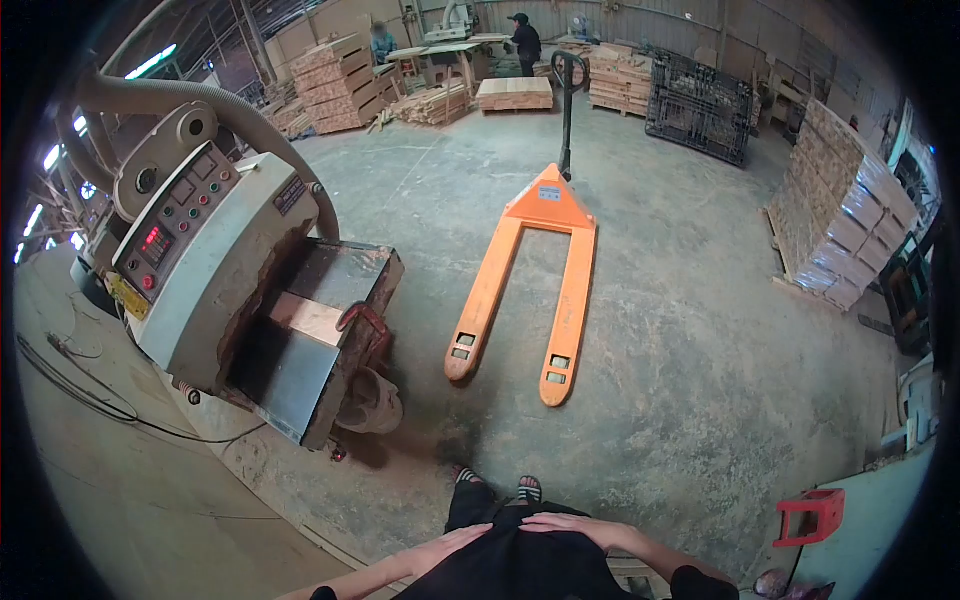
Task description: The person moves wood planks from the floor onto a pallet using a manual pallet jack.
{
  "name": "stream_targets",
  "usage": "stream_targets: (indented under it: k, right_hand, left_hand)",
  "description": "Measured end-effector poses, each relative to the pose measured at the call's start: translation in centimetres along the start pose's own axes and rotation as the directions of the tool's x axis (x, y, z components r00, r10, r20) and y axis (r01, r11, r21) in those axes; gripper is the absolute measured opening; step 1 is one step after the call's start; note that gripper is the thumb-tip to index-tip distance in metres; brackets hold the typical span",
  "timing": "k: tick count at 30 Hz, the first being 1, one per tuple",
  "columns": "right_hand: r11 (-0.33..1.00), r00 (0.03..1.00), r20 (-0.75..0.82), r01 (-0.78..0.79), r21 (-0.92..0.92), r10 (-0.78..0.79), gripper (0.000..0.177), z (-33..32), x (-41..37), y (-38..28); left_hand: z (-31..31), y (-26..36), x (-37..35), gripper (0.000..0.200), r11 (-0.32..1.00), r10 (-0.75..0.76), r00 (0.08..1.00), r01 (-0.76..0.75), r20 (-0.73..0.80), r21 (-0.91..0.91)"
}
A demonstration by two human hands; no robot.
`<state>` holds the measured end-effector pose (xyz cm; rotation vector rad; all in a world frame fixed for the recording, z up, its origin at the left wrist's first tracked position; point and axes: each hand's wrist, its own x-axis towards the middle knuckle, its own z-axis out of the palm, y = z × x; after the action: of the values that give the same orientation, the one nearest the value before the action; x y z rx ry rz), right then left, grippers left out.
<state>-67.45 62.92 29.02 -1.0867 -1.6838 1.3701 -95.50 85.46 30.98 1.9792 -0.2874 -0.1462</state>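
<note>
My left hand (pixel 452 546) lies flat against the front of my dark shirt, fingers stretched out and holding nothing. On the other side of my waist, my right hand (pixel 572 526) rests the same way, also without anything in it. Ahead of my feet, an orange pallet jack (pixel 550 205) stands on the floor with its two forks pointing toward me and its black handle upright. To my left is a woodworking machine (pixel 225 240) with a lit control panel (pixel 165 235). A wooden board (pixel 308 318) lies on its bed beside a red clamp (pixel 368 325).
A bucket (pixel 370 402) sits under the machine bed, and a cable (pixel 120 412) runs along the left. Wrapped stacked wood (pixel 840 205) and a red stool (pixel 812 517) are at right. Black racks (pixel 700 105), timber stacks (pixel 335 82) and two people (pixel 524 45) are at the back.
</note>
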Motion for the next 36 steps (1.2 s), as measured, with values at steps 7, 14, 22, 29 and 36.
stream_targets:
  k: [7, 14, 22, 29, 36]
  right_hand:
    - [1.000, 1.000, -0.004, 0.008, -0.012, -0.009, 0.092, 0.1, 0.1, 0.5]
    - [0.999, 1.000, -0.003, 0.021, -0.025, -0.021, 0.091, 0.1, 0.1, 0.8]
    - [0.999, 1.000, 0.002, 0.022, -0.035, -0.022, 0.093, -0.1, 0.3, 0.2]
    - [1.000, 1.000, 0.011, -0.010, -0.018, 0.010, 0.096, 0.1, 0.1, 0.8]
    - [1.000, 1.000, 0.022, -0.014, -0.025, 0.015, 0.097, 0.0, 0.1, 0.7]
  left_hand:
    - [1.1, -2.1, -0.8, 0.096, 0.981, -0.171, 0.982, 0.178, 0.084, -0.081]
    - [1.3, -2.3, -0.8, 0.093, 0.992, -0.116, 0.992, 0.118, 0.041, -0.046]
    - [1.2, -2.0, -0.7, 0.091, 0.996, -0.085, 0.996, 0.086, 0.027, -0.037]
    - [0.9, -2.0, -0.7, 0.090, 0.984, -0.151, 0.987, 0.156, 0.061, -0.081]
    - [0.8, -1.8, -0.6, 0.089, 0.979, -0.171, 0.983, 0.178, 0.069, -0.096]
